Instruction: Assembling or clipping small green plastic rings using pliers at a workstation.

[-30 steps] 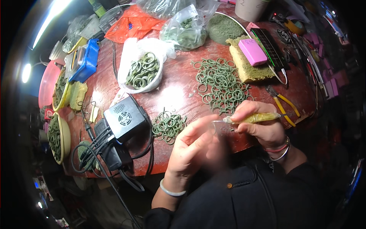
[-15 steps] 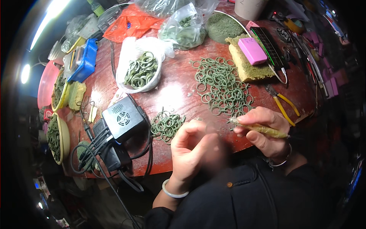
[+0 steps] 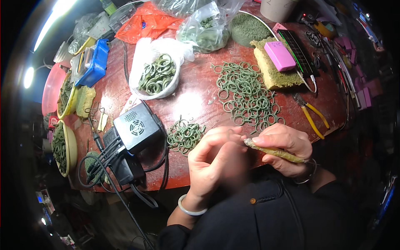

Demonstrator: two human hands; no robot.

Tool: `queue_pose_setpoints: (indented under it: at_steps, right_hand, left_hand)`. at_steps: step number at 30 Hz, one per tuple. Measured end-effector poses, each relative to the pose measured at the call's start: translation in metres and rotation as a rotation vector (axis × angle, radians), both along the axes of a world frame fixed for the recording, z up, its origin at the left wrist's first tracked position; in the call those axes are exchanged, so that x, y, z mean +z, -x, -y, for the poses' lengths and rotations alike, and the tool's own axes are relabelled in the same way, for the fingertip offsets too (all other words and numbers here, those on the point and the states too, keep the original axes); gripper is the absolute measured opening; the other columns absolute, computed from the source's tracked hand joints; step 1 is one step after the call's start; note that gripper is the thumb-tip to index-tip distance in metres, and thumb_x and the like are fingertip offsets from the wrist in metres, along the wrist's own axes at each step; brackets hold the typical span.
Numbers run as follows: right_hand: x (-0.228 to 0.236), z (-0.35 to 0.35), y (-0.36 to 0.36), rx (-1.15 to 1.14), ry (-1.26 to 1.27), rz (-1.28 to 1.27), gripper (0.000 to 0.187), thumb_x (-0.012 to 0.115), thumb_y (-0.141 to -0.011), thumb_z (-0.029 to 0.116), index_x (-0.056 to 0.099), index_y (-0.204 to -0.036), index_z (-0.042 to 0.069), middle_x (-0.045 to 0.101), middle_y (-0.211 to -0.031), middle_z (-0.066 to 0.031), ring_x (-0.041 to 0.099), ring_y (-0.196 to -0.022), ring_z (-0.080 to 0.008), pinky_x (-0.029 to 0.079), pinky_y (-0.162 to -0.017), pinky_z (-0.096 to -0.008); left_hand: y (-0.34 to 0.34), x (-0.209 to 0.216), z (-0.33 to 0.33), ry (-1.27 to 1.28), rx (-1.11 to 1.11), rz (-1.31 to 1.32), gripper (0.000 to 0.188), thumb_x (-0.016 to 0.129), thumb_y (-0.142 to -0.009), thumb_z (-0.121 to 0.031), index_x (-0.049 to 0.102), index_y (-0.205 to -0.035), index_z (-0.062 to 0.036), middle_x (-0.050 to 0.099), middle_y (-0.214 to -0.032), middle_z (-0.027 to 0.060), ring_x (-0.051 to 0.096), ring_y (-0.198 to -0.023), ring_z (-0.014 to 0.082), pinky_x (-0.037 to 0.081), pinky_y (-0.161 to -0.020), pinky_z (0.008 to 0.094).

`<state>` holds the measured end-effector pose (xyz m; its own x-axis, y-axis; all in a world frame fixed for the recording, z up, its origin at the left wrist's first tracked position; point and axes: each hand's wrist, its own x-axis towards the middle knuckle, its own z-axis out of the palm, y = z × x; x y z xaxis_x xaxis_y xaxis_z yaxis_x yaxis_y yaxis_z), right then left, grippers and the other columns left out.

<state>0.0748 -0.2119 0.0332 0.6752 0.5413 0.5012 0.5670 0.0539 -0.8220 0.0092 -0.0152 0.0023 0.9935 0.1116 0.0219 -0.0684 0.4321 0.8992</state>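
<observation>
My right hand (image 3: 291,141) is closed around a pen-shaped tool with a yellowish, wrapped handle (image 3: 284,155). The tool's pale tip points left and lies right by the fingertips of my left hand (image 3: 205,156). Those left fingers are pinched together; whatever they hold is hidden, and part of that hand is blurred. Beyond my hands a wide spread of green rings (image 3: 246,93) covers the red tabletop (image 3: 198,83). A smaller heap of green rings (image 3: 183,135), some with little stems, lies just past my left hand.
Yellow-handled pliers (image 3: 312,118) lie at right. A pink block (image 3: 279,56) rests on a yellow sponge (image 3: 273,79). A white bag-lined tub (image 3: 175,81) holds more rings. At left stand a black vented box (image 3: 135,125) with cables, a blue tray (image 3: 96,62) and bowls of green pieces (image 3: 71,148).
My right hand has moved left with the tool, bringing its tip up to the left fingertips. My left hand stays in nearly the same pinch.
</observation>
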Motion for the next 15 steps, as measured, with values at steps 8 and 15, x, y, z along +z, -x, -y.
queue_pose_setpoints:
  at_steps: [8, 15]
  right_hand:
    - [-0.0011, -0.0008, -0.0015, 0.033, 0.003, -0.003, 0.034, 0.076, -0.089, 0.008, 0.070, -0.121, 0.001, 0.072, -0.101, -0.0122, 0.071, -0.089, -0.0225, 0.057, -0.079, -0.0332]
    - [0.0000, 0.0014, -0.0023, 0.013, 0.011, -0.056, 0.032, 0.075, -0.089, 0.007, 0.069, -0.119, -0.001, 0.073, -0.105, -0.0126, 0.070, -0.090, -0.0230, 0.056, -0.080, -0.0337]
  left_hand:
    - [-0.0004, 0.0014, 0.0001, -0.058, 0.002, 0.043, 0.012, 0.062, -0.094, 0.003, 0.071, -0.102, 0.0029, 0.070, -0.114, 0.0155, 0.062, -0.119, 0.0275, 0.046, -0.103, 0.0389]
    - [0.0010, -0.0017, -0.0014, -0.073, 0.007, 0.056, 0.013, 0.062, -0.094, 0.003, 0.069, -0.106, 0.0033, 0.069, -0.115, 0.0170, 0.062, -0.119, 0.0274, 0.047, -0.103, 0.0399]
